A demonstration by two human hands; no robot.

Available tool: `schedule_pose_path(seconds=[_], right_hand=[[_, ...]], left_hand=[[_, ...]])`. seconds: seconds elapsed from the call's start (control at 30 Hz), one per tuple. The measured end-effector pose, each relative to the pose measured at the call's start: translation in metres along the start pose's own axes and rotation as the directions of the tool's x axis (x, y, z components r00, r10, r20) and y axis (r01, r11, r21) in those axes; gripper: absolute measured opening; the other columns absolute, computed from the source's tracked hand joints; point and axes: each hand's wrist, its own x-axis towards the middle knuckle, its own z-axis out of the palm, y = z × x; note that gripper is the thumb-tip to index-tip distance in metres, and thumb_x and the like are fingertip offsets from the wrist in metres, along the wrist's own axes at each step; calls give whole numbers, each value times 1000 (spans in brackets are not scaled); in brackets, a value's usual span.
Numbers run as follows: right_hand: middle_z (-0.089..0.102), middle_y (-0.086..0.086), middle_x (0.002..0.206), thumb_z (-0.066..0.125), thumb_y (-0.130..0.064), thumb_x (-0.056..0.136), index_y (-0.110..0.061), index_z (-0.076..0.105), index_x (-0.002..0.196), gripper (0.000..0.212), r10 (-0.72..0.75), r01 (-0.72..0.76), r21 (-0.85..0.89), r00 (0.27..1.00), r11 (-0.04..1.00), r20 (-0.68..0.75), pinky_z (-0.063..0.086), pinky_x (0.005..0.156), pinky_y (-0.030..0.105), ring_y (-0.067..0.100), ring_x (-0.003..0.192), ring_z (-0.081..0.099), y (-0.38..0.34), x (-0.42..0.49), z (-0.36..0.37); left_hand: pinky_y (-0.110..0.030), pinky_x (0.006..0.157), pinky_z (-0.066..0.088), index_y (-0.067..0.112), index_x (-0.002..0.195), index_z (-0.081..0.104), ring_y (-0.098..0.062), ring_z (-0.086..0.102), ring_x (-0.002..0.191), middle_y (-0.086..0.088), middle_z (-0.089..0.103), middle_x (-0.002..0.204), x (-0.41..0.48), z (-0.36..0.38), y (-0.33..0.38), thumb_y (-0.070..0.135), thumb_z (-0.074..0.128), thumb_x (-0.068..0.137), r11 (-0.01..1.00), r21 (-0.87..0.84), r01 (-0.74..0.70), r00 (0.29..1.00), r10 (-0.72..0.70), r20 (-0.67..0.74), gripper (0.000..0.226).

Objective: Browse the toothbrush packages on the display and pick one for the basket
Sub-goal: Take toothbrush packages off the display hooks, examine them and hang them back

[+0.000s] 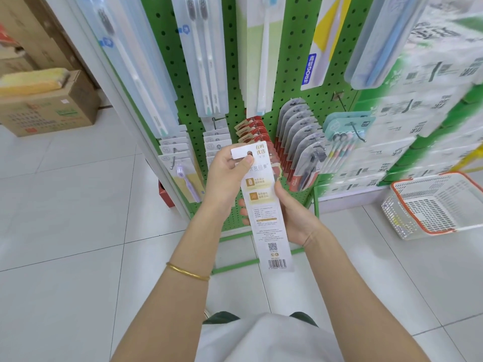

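I hold a long white toothbrush package point(264, 205) upright in front of the green pegboard display point(230, 74), its printed back with a barcode facing me. My left hand point(227, 173) pinches its top end by the hang hole. My right hand point(292, 218) grips its middle from the right side, fingers wrapped behind. Many more toothbrush packages point(206, 61) hang on the display's hooks. The white basket with an orange rim point(433, 205) stands on the floor to the right.
Cardboard boxes point(52, 108) stack on the floor at the left. Shelves of white and green packs point(418, 113) fill the right side. A white post point(125, 100) edges the display. White floor tiles surround me.
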Motion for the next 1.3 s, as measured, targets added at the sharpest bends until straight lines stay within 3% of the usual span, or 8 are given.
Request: schedule_pose_path(seconds=[0.13,0.23,0.37,0.5,0.87,1.0,1.17,1.3], right_hand=[[67,13,116,85,-52,57,-9,64,118,77,-78,72,-50,988,996,-133,53,92,44,29,109,63,5,6,2],[67,1,104,76,-36,76,-14,63,110,43,-182,94,-268,928,959,-325,51,94,47,27,107,61,10,14,13],[58,0,116,78,-35,75,-13,55,125,58,-344,-42,-628,807,777,-480,48,91,33,15,102,56,17,31,33],[52,-1,107,79,-39,71,-16,54,115,56,-491,-101,-799,741,593,-458,44,85,28,15,97,51,29,45,46],[51,8,106,78,-46,72,-6,47,108,62,-616,-221,-896,662,384,-427,46,79,41,29,97,50,53,83,50],[50,9,105,76,-44,74,-5,47,104,57,-633,-217,-903,653,370,-416,42,77,35,28,95,49,54,96,48],[49,9,103,74,-42,77,-5,45,103,53,-632,-240,-901,648,361,-425,37,67,29,26,88,50,53,115,45],[49,10,105,73,-42,78,-3,45,105,55,-639,-246,-894,631,374,-440,36,66,29,26,90,49,51,127,47]], left_hand=[[-32,95,47,23,116,51,-11,59,103,3,64,105,1,-13,-2,7,55,92,978,192,-79,970,119,-210,29],[-25,90,48,24,111,51,-4,57,94,7,62,102,0,-28,-3,-2,47,91,966,242,-93,931,170,-323,33],[-8,84,43,14,116,56,-4,54,97,4,60,109,0,-42,-5,-6,43,89,936,340,-87,916,210,-343,36],[-27,98,45,10,115,58,-10,55,105,0,59,115,2,-51,-8,-7,41,87,909,405,-94,919,236,-315,38],[-51,86,51,19,108,62,-21,55,105,21,47,100,12,-67,-9,-8,38,81,854,501,-139,939,275,-207,45],[-47,93,47,17,111,62,-19,50,113,21,45,101,20,-69,-9,-6,40,85,788,583,-199,933,334,-132,41],[-11,99,22,5,121,60,-18,40,123,-4,52,127,37,-74,-7,-6,42,88,622,748,-234,934,358,-5,39],[-18,108,17,1,133,50,-23,31,134,-10,43,142,52,-77,-4,-9,39,88,533,808,-252,946,310,90,48]])
